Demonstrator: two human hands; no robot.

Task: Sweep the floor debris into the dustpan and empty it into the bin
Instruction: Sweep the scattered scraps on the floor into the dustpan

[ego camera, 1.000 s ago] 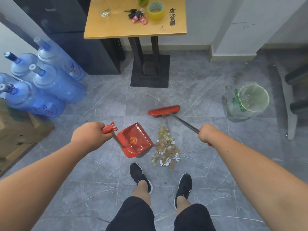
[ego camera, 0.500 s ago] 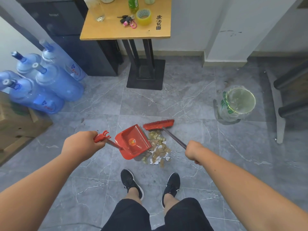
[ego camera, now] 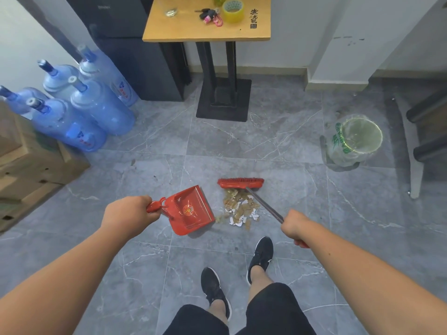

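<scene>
A pile of tan and white paper scraps (ego camera: 239, 207) lies on the grey tiled floor in front of my feet. My left hand (ego camera: 125, 215) grips the handle of a red dustpan (ego camera: 191, 210), whose open edge sits just left of the pile. My right hand (ego camera: 296, 228) grips the dark handle of a red broom (ego camera: 240, 183). The broom head rests on the floor at the far edge of the scraps. A bin (ego camera: 354, 140) lined with a clear plastic bag stands to the right, further away.
Several blue water jugs (ego camera: 96, 107) stand at the left beside wooden crates (ego camera: 31, 163). A wooden table (ego camera: 205, 32) on a black pedestal base stands straight ahead with keys and tape on it. A bench leg (ego camera: 416, 163) and dark rails are at the far right.
The broom head has come down onto the far edge of the scrap pile. The dustpan has stayed just left of the pile. My view shifted a little.
</scene>
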